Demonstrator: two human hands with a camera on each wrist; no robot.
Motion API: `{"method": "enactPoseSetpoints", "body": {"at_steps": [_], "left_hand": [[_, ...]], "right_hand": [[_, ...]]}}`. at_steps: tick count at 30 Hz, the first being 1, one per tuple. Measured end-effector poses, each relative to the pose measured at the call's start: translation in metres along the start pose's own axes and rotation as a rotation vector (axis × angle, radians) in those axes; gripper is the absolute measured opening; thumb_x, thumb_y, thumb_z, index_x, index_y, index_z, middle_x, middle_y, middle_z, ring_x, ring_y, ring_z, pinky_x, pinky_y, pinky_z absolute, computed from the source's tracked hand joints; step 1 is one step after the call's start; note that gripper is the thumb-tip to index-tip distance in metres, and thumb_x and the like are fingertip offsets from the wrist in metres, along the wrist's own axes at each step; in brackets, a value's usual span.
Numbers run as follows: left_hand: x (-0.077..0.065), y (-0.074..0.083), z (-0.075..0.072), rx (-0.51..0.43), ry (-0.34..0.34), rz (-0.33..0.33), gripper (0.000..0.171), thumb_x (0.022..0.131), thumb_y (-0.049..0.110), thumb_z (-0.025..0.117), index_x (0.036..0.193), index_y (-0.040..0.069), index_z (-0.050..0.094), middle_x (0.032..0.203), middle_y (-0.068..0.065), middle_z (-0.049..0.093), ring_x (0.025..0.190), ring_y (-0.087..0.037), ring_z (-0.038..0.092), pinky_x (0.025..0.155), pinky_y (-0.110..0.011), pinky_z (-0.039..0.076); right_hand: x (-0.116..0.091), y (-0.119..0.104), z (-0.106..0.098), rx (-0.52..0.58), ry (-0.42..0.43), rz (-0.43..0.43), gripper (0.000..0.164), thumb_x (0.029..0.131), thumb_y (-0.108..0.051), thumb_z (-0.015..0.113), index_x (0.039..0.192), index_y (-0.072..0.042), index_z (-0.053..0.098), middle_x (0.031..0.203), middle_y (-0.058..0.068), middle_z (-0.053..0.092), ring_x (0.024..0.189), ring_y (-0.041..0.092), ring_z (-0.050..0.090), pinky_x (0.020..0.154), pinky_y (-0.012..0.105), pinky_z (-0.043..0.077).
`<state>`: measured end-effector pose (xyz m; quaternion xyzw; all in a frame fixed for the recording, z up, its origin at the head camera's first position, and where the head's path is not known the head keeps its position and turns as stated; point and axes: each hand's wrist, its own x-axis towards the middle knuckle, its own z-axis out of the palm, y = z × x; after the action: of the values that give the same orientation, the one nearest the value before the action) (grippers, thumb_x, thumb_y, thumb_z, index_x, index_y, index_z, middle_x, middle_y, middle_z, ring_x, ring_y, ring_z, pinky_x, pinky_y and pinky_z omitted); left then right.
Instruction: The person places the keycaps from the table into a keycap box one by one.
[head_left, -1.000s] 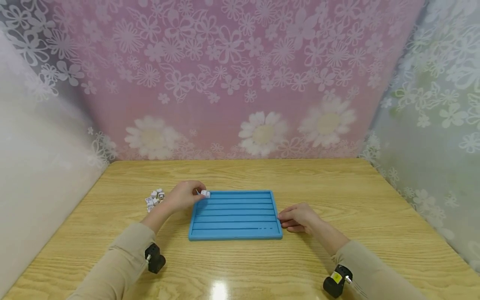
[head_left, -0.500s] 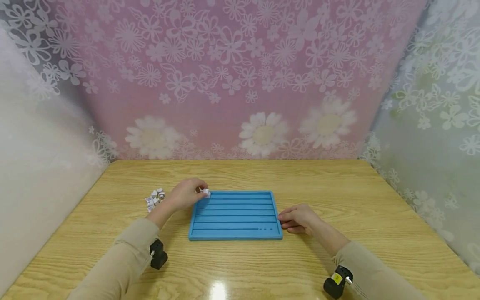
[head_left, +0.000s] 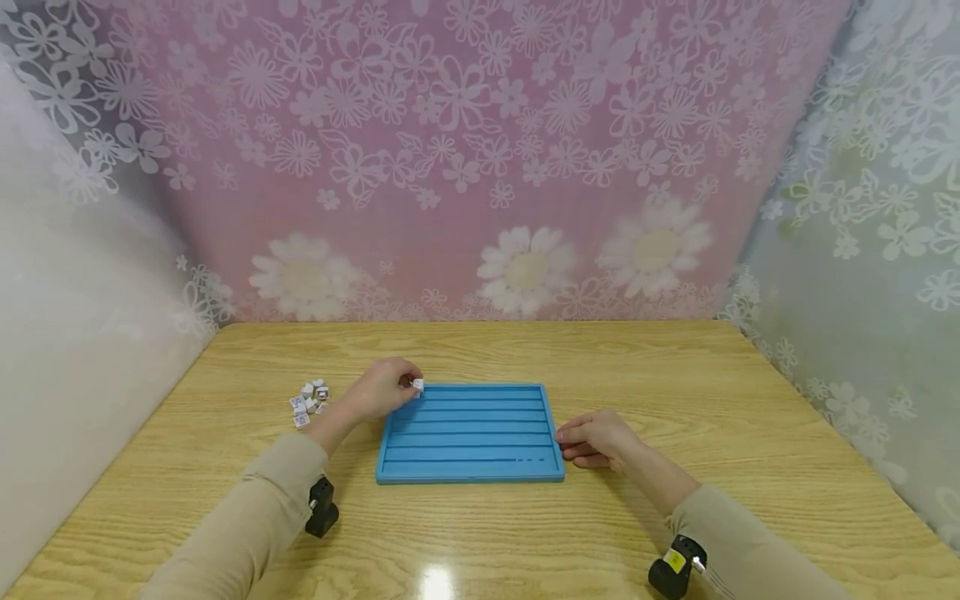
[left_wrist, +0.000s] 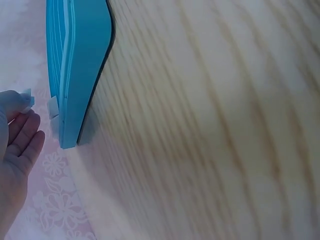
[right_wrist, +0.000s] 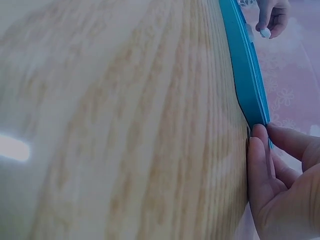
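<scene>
In the head view a blue ridged tray (head_left: 468, 479) lies flat on the table. Over its far left corner, my left hand (head_left: 384, 388) pinches a small white block (head_left: 418, 385) between thumb and fingers. The left wrist view shows that block near the fingertips of the left hand (left_wrist: 20, 130), with white blocks (left_wrist: 53, 107) at the tray's corner beside it. At the tray's right side, my right hand (head_left: 600, 439) grips the edge, thumb (right_wrist: 287, 139) at the top rim and fingers against the side, as the right wrist view shows.
Several small white blocks (head_left: 302, 420) with printed faces are heaped left of the tray, partly behind the left forearm. The wooden table (head_left: 480, 533) meets a pink floral backdrop (head_left: 480, 167) at its far edge.
My left hand has shifted slightly right along the tray's far edge with the white block. The right hand stays at the tray's right side.
</scene>
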<state>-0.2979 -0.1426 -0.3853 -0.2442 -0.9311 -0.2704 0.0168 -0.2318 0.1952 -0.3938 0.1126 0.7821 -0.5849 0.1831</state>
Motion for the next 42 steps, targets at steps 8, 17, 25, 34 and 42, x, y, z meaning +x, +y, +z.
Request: {"method": "enactPoseSetpoints", "body": {"at_steps": [8,17,25,34,42], "left_hand": [[0.004,0.005,0.005,0.054,0.006,-0.006,0.018,0.089,0.015,0.063,0.104,0.005,0.066,0.097,-0.005,0.062,0.086,-0.017,0.057,0.072,-0.033,0.049],[0.007,0.000,0.010,0.115,0.012,0.032,0.017,0.088,0.018,0.065,0.102,0.008,0.068,0.105,-0.006,0.062,0.101,-0.023,0.056,0.083,-0.039,0.047],[0.010,-0.003,0.012,0.115,0.000,0.024,0.018,0.088,0.018,0.066,0.103,0.009,0.068,0.108,-0.005,0.061,0.105,-0.024,0.055,0.085,-0.040,0.046],[0.013,-0.001,0.014,0.127,-0.022,0.055,0.015,0.087,0.013,0.066,0.101,0.007,0.069,0.103,-0.006,0.062,0.099,-0.023,0.057,0.080,-0.037,0.048],[0.014,0.002,0.015,0.128,-0.018,0.068,0.013,0.085,0.007,0.066,0.098,0.005,0.070,0.099,-0.007,0.064,0.099,-0.025,0.056,0.081,-0.037,0.048]], "right_hand": [[0.000,0.002,0.000,0.006,-0.002,-0.004,0.024,0.087,-0.007,0.064,0.107,0.007,0.061,0.070,0.006,0.065,0.059,0.013,0.063,0.054,0.026,0.053],[0.001,0.004,0.001,-0.002,0.018,0.009,0.026,0.085,-0.008,0.066,0.107,0.006,0.062,0.069,0.006,0.065,0.058,0.013,0.062,0.054,0.026,0.053],[0.001,0.003,0.001,-0.007,0.015,-0.002,0.023,0.087,-0.007,0.064,0.105,0.006,0.062,0.069,0.007,0.064,0.058,0.013,0.062,0.054,0.026,0.053],[0.002,0.001,0.001,-0.007,0.016,-0.005,0.023,0.087,-0.006,0.063,0.105,0.007,0.062,0.068,0.006,0.065,0.058,0.012,0.062,0.054,0.026,0.053],[0.002,0.001,0.001,-0.008,0.010,-0.005,0.022,0.087,-0.005,0.063,0.105,0.007,0.061,0.069,0.006,0.065,0.058,0.012,0.063,0.054,0.026,0.053]]}}
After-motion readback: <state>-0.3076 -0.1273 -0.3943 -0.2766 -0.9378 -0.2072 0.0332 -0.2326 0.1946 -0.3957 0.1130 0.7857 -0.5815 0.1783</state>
